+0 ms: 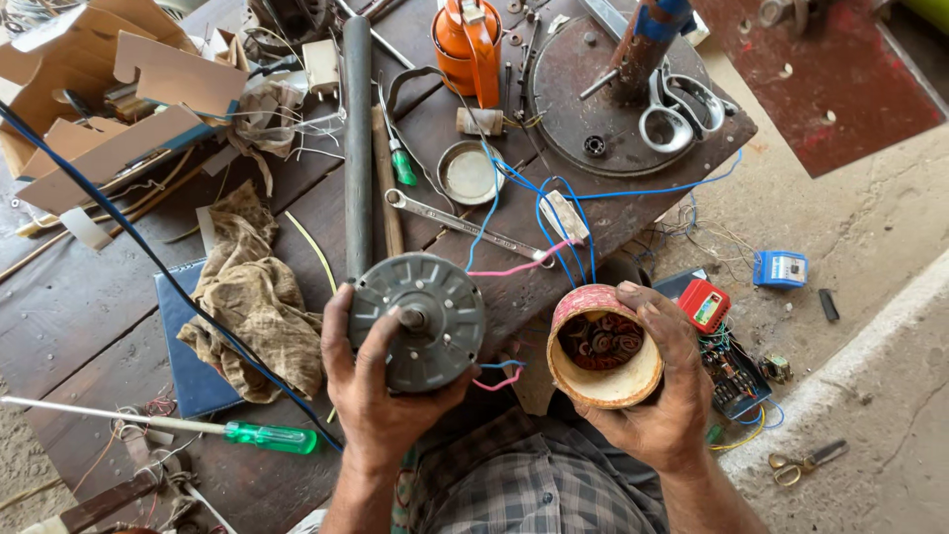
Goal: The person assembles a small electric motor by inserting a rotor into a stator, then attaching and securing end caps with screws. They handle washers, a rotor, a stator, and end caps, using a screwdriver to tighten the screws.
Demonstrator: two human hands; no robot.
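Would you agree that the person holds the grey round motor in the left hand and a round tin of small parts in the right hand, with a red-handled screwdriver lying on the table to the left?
Not quite: the head view shows the screwdriver has a green handle, not red. The left hand does hold the grey motor, and the right hand the tin.

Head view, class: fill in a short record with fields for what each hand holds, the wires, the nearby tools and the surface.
Left hand: grips a round grey metal motor, shaft facing up.
Right hand: holds a round open container with a pink rim, small coiled parts inside.
Wires: blue and pink wires run from the motor across the table.
Nearby tools: steel spanner, green-handled screwdriver, brown rag.
Surface: dark wooden table.
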